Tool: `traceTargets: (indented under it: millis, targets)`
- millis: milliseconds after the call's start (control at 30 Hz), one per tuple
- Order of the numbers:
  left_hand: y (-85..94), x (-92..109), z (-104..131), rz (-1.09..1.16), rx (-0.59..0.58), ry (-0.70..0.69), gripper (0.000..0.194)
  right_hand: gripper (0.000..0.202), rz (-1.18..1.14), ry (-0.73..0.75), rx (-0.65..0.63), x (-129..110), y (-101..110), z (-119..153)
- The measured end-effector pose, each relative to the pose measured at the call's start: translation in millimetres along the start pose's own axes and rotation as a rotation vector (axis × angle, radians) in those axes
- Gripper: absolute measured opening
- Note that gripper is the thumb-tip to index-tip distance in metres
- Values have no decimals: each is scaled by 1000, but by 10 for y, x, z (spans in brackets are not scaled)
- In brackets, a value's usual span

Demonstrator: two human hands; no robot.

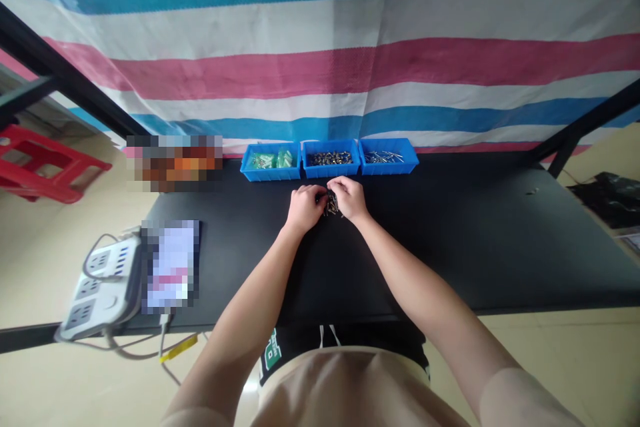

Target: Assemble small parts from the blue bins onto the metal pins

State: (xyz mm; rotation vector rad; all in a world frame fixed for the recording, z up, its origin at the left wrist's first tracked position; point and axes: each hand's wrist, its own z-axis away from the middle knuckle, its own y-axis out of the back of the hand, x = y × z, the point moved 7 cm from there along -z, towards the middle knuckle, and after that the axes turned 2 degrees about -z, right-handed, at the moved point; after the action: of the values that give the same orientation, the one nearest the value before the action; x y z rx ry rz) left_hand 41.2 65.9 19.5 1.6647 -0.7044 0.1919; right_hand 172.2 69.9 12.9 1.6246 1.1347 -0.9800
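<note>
A small heap of brass-and-dark metal pieces (332, 205) lies on the black tabletop, between my two hands. My left hand (305, 207) rests at the heap's left side, its fingers curled in toward the pieces. From the right, my right hand (349, 197) reaches over the heap with thumb and fingers bent together. What either hand grips is too small and too hidden to make out. Just behind the hands, the middle blue bin (331, 171) contains similar brass-and-dark pieces (330, 158).
The left blue bin (271, 175) holds green-and-white pieces (273, 159); the right blue bin (390, 167) holds long thin metal pins (385, 157). A power strip (103, 287) and a blurred-out flat item (171, 267) are at the left. Striped sheeting (300, 73) hangs behind the table.
</note>
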Motion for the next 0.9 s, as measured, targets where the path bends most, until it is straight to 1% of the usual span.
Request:
traceTargets:
  millis: [100, 200, 333, 400, 467, 567, 667, 733, 800, 900]
  targets:
    - [-4, -26, -17, 59, -2, 21, 16, 24, -67, -39, -4, 23, -28, 1]
    - [7, -45, -20, 88, -3, 42, 17, 27, -82, -63, -16, 48, -57, 2]
    - [42, -75, -12, 133, 33, 67, 18, 32, -42, -38, 1, 29, -40, 12]
    - [76, -94, -5, 194, 80, 63, 19, 32, 40, 39, 22, -47, -8, 27]
    - [115, -111, 3, 276, 134, 50, 21, 28, 156, 168, 23, -169, 3, 55]
    - [156, -143, 17, 402, 189, 61, 21, 24, 330, 322, -49, -306, -54, 113]
    - [150, -167, 22, 510, 178, 101, 23, 25, 448, 388, -151, -351, -141, 159]
    - [127, -173, 19, 580, 152, 119, 24, 26, 487, 414, -188, -370, -176, 180]
    - [101, -180, 13, 661, 131, 137, 24, 27, 506, 423, -198, -382, -187, 189]
    - [61, -197, 3, 805, 118, 170, 24, 27, 521, 424, -178, -397, -177, 190]
